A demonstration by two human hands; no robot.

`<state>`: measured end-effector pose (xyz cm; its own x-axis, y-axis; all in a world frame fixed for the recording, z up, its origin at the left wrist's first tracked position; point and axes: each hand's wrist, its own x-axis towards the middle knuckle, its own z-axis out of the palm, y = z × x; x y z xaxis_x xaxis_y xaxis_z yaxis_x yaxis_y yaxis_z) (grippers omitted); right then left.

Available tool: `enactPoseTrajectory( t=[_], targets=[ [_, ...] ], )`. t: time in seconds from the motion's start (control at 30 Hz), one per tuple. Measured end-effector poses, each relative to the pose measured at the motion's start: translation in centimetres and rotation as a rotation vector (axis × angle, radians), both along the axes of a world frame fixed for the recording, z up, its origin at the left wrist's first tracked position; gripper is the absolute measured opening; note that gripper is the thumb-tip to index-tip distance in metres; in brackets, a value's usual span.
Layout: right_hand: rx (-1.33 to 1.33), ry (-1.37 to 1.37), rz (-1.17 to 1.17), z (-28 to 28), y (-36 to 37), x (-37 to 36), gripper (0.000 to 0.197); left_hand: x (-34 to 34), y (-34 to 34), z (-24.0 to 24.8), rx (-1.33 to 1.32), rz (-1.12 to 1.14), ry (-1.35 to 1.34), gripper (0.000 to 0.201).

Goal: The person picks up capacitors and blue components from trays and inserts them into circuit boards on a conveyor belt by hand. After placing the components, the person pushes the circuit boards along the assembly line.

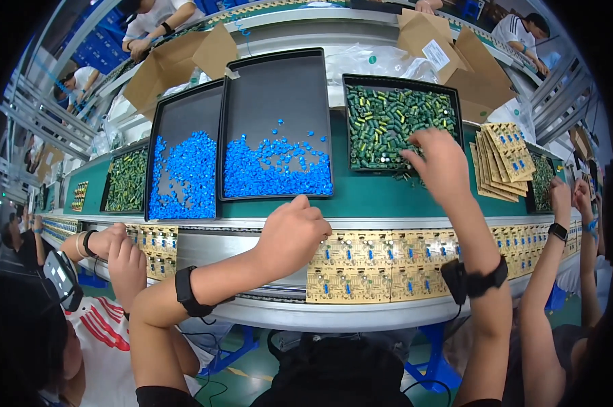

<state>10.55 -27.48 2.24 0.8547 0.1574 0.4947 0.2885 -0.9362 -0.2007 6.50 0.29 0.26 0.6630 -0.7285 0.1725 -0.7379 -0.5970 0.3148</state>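
My right hand (441, 163) reaches over the near right part of a black tray (460, 112) full of green cylindrical capacitors (388, 119). Its thumb and forefinger are apart, with the fingertips at the parts. Just above the left end of a tan circuit board (349, 275) is my left hand (289, 227), its fingers curled together. Whatever they pinch, if anything, is hidden. Blue and small cylindrical parts stand on that board, and another circuit board (422, 271) adjoins it on the right.
Two black trays, a left one (184, 112) and a larger one (276, 88), hold small blue parts. Stacked circuit boards (500, 163) lie right of the capacitor tray. Cardboard boxes (177, 64) and plastic bags stand behind. Co-workers' hands (123, 254) work along the line on both sides.
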Motion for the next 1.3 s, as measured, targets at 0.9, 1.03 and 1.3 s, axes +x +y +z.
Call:
enactPoseTrajectory(
  t=[0.9,1.03,1.3],
  targets=[
    [-0.017,-0.163,0.002,-1.1,0.7,0.1,0.009,-2.9,-1.0,0.2,0.323,-0.104,-0.372,0.019],
    [0.56,0.21,0.08,1.4,3.0,-6.3,0.014,-2.3,-0.5,0.9,0.264,-0.1,-0.278,0.022],
    [1.272,0.747,0.035,-1.4,3.2,-13.9,0.019,4.9,-7.3,2.9,0.034,-0.111,-0.474,0.016]
  ],
)
